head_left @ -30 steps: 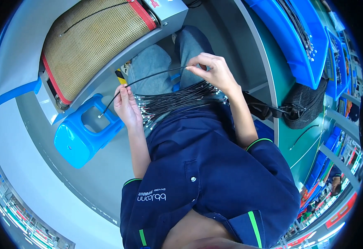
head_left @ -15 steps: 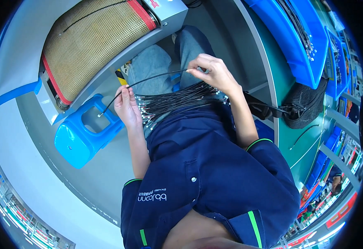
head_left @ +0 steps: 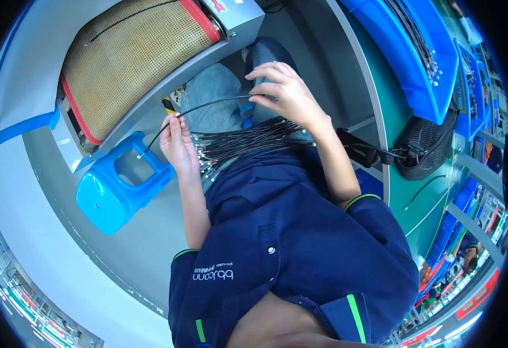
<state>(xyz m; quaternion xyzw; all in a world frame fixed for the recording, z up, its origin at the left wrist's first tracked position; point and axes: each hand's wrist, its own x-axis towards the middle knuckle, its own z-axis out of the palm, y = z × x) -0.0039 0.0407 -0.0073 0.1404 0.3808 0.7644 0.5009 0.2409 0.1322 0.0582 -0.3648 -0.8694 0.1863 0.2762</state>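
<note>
A thin black cable [head_left: 213, 102] bows between my two hands, above my lap. My left hand [head_left: 178, 145] pinches it between thumb and fingers, and a short length with a small white connector hangs out past that grip. At the cable's other end, my right hand [head_left: 288, 95] has thumb and index finger closed on it, while its other fingers are spread. Below both hands, a bundle of black cables [head_left: 245, 142] with white connectors lies across my thighs.
At the upper left is a mesh conveyor belt [head_left: 143, 52] with red edges, one black cable on it. A blue stool [head_left: 106, 197] stands at left. On the right, a green tabletop [head_left: 405, 200] carries blue bins [head_left: 425, 95] of cables and a black mesh pouch [head_left: 425, 148].
My right hand has moved slightly up and left, its outer fingers now spread wider. The cable's free end has swung a little upward; my left hand has barely moved.
</note>
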